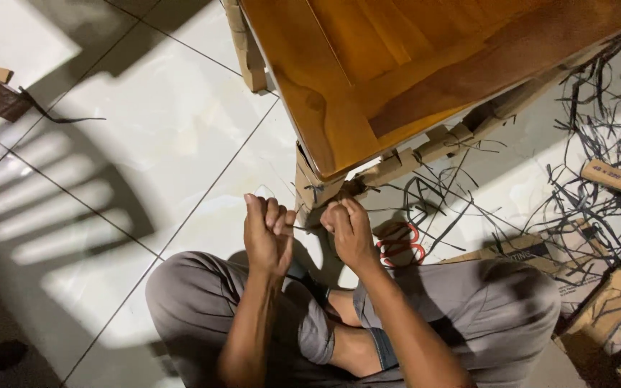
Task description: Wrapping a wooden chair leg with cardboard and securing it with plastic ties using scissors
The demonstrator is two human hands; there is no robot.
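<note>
Strap (303, 228) pulled taut between left hand (267, 233) and right hand (350, 231), both fisted on it. Cardboard (425, 151) partly off wooden furniture (368, 65); corner wrap remains. Cut straps (598, 144) litter floor (145, 144).

White tiled floor (145, 144), sunlit in patches. Lying on it: black straps (598, 129) in a tangle, cardboard scraps (616, 179), red-handled scissors (400, 244), wooden furniture (397, 65) wrapped in cardboard.

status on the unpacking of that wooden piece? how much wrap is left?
Done: most of the wooden panel is bare, with cut black straps and cardboard scraps strewn on the floor. In hand: left hand and right hand pull a thin strap at the near corner. Left: cardboard guards still cling along the lower edge and corner.
</note>
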